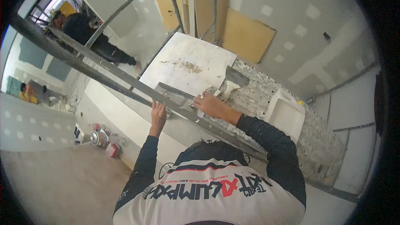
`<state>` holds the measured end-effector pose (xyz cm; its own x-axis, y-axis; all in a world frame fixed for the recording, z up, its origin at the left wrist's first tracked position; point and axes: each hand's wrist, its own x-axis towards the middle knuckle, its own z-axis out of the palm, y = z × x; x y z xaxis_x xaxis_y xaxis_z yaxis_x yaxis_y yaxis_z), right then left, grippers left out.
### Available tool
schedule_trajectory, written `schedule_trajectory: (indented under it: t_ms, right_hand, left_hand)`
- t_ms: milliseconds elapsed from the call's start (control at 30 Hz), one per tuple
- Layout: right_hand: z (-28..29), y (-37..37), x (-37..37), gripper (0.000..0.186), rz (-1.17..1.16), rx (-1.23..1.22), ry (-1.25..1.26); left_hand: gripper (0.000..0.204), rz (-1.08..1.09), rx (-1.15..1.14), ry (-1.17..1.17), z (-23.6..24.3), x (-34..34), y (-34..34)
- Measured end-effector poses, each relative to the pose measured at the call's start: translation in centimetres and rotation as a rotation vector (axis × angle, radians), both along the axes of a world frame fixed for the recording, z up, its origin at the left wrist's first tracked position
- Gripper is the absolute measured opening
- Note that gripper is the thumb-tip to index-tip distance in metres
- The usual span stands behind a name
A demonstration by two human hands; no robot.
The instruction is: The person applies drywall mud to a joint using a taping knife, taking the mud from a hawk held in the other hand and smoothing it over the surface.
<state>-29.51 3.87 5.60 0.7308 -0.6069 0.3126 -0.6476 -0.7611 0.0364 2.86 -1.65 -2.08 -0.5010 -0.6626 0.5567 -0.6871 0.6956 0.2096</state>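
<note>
My left hand [158, 116] has its fingers curled at the grey scaffold rail [129, 92] that crosses in front of me. To its right, my right hand [211, 105] is closed by the end of a flat grey metal trowel [179, 96]; its grip is partly hidden, and whitish paste shows on the fingers. The trowel lies partly behind the rail, over the near edge of a white board [183, 50] with crumbly brown debris on it. Just beyond my right hand, a broad-bladed putty knife [236, 77] with a whitish handle rests on the scaffold platform.
The perforated, splattered platform [321, 141] carries a white plastic container [286, 111]. Curved scaffold tubes [129, 1] rise at the far side. A person in dark clothes [79, 27] bends at the upper left. On the floor sit a rice-cooker-like pot [99, 137] and a red container [111, 150].
</note>
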Motion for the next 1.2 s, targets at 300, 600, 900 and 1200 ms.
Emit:
schedule_trajectory:
  t_ms: [300, 600, 900, 1200]
  right_hand:
    - [-1.6, -4.9, 5.7, 0.026, -0.071, 0.244, -0.13]
    - [-6.4, -17.2, 8.8, 0.017, -0.12, 0.081, -0.222]
    - [4.7, -9.6, 2.2, 0.02, -0.178, -0.147, 0.0]
    - [-1.9, -1.2, -0.7, 0.036, -0.055, -0.017, 0.005]
  left_hand:
    - [0.033, 0.015, 0.067, 0.216, -1.0, -1.0, 1.8]
    - [0.038, -0.039, -0.009, 0.277, -1.6, -2.0, 0.8]
    - [0.019, 0.118, 0.056, 0.29, 0.1, 2.9, 5.1]
    - [0.031, 0.237, 0.219, 0.38, 5.9, 2.4, 3.5]
